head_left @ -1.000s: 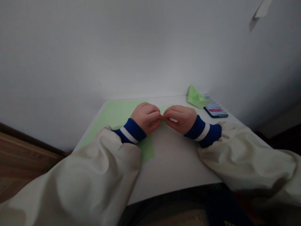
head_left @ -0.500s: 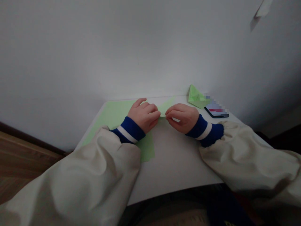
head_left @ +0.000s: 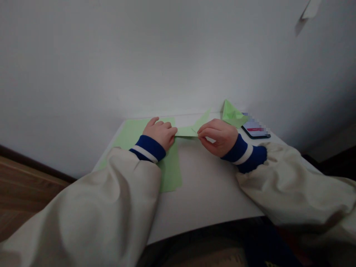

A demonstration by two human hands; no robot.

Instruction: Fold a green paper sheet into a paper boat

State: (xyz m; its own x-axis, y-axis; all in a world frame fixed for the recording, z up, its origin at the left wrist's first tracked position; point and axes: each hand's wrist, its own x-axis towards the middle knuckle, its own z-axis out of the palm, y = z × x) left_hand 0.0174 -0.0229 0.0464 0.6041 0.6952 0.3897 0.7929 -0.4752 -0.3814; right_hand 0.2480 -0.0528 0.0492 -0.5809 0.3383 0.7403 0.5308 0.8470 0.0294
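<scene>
Between my two hands is a folded piece of light green paper, with a straight near edge and a pointed flap rising at its right. My left hand is closed on its left end, fingers curled over the edge. At the right end, my right hand pinches the near corner between thumb and fingertips. Under and beside my left hand lie flat green sheets, partly covered by my left sleeve.
A folded green paper shape stands at the back right of the white table. It overlaps a phone, whose screen is partly blurred. A pale wall rises behind the table's far edge.
My left hand has slid left along the paper's edge, so more of the folded strip shows between my hands. My right hand has shifted slightly right, still pinching.
</scene>
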